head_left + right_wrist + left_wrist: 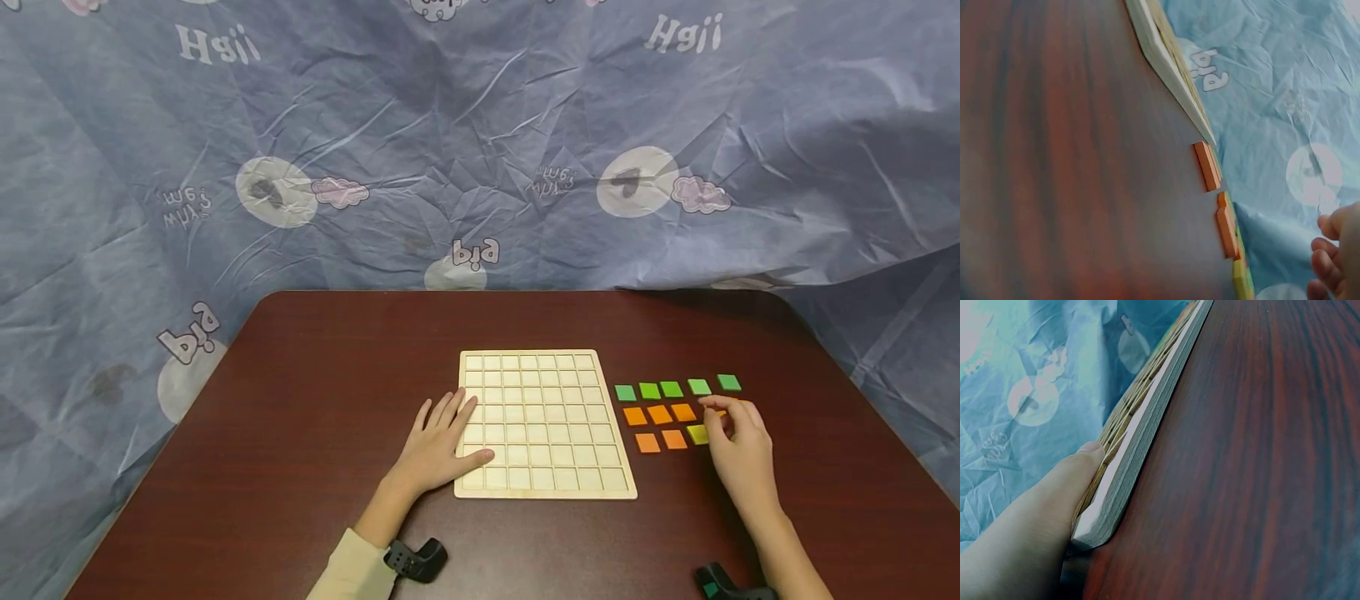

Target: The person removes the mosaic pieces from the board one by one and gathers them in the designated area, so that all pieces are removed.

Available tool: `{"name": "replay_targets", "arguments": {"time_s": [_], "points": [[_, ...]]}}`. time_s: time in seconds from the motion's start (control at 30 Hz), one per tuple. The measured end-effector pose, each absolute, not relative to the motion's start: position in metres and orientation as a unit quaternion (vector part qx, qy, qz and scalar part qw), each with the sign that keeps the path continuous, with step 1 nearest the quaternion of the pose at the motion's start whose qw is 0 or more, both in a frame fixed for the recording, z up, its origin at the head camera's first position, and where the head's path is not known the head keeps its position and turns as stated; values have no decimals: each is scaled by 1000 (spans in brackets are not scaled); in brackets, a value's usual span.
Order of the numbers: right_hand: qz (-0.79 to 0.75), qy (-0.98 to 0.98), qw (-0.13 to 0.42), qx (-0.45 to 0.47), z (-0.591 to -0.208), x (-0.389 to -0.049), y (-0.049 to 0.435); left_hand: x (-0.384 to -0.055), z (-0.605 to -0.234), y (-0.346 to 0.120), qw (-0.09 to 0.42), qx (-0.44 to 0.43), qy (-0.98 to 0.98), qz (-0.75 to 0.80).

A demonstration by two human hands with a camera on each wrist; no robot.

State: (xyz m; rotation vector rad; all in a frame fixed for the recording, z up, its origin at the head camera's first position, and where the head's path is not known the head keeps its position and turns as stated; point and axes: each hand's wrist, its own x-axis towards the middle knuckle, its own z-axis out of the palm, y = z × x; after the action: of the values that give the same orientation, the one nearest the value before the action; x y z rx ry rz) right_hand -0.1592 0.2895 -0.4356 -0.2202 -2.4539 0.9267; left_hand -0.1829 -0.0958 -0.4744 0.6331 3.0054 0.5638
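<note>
A square pale wooden board (543,425) with a grid of shallow square cells lies on the table. My left hand (435,450) rests on its left edge, fingers spread and thumb over the near left cells. In the left wrist view the thumb (1063,487) lies along the board's rim (1132,450). My right hand (742,450) hovers over the right end of the small square tiles, fingers loosely bent; no tile shows in its grasp. Beneath it are a yellow tile (697,434) and a partly hidden orange tile (722,412). The right wrist view shows the bent fingers (1329,262) raised above the table.
Right of the board lie rows of tiles: green ones such as a green tile (671,389) at the back, and orange ones such as an orange tile (647,442) nearer. The dark reddish table (337,358) reaches back to a printed blue-grey cloth (450,150).
</note>
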Motion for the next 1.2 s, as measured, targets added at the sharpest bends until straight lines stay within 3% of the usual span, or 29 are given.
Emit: {"name": "replay_targets", "arguments": {"time_s": [0.2,0.4,0.87,1.2], "points": [[328,-908,258,-31,-423,-169,281,-181,-473,-95,12,203,963,175],[260,-937,230,31,-416,-182,281,-180,-473,-95,10,201,963,179],[107,-989,81,59,-412,-189,283,-179,-472,-95,10,198,963,182],[106,-990,73,61,-416,-188,283,-177,-472,-96,6,198,962,189]]}}
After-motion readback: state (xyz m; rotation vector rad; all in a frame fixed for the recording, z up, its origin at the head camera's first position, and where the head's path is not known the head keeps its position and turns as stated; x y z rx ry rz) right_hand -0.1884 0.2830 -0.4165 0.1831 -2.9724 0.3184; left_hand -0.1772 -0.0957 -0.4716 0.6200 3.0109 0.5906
